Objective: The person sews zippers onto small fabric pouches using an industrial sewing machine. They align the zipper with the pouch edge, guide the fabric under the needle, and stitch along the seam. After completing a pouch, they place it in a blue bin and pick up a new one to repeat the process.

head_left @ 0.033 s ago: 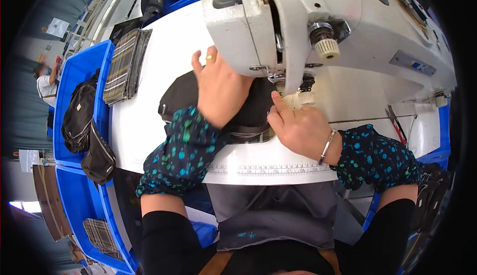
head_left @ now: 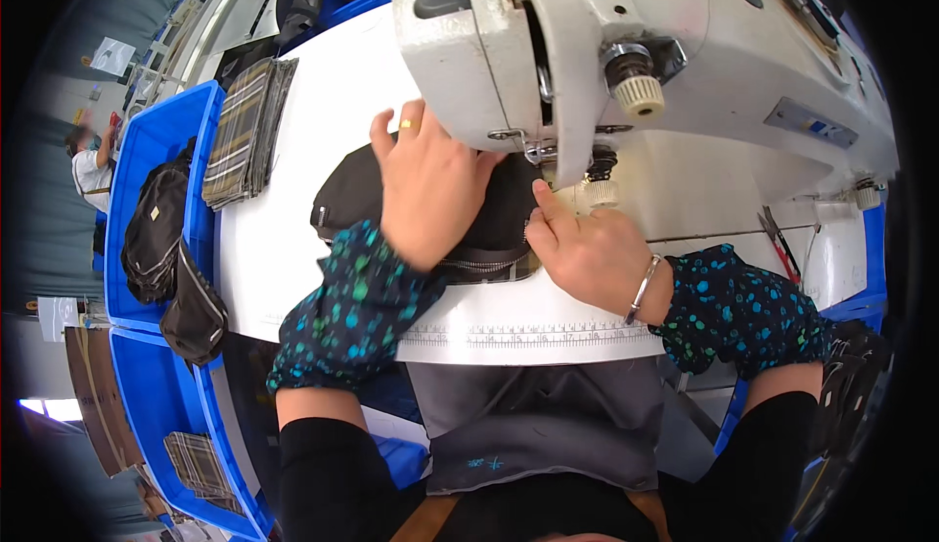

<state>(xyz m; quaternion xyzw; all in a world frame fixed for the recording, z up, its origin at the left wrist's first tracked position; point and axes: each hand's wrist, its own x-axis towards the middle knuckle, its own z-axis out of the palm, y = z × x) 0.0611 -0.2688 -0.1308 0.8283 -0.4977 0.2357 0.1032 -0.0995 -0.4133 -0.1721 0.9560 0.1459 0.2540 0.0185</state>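
Head | black zippered fabric [head_left: 505, 211] | under left hand [head_left: 426, 195] | right hand [head_left: 592, 256] at edge

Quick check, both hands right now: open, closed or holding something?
Left hand: open, over the black fabric.
Right hand: forefinger extended, at the fabric's edge; whether it grips the fabric cannot be told.

"What covers the forearms?"
"Dark sleeve covers [head_left: 357, 307], gathered and scattered with teal, blue and green spots; the black top's sleeves [head_left: 333, 469] end higher up."
"Any jewellery?"
"A gold-coloured ring [head_left: 406, 124] on the left hand [head_left: 425, 190], and a slim silvery bracelet [head_left: 643, 290] on the right hand's [head_left: 592, 258] wrist."
"And in front?"
"A grey apron [head_left: 548, 410] with small blue marks, plus brown straps [head_left: 425, 519]."
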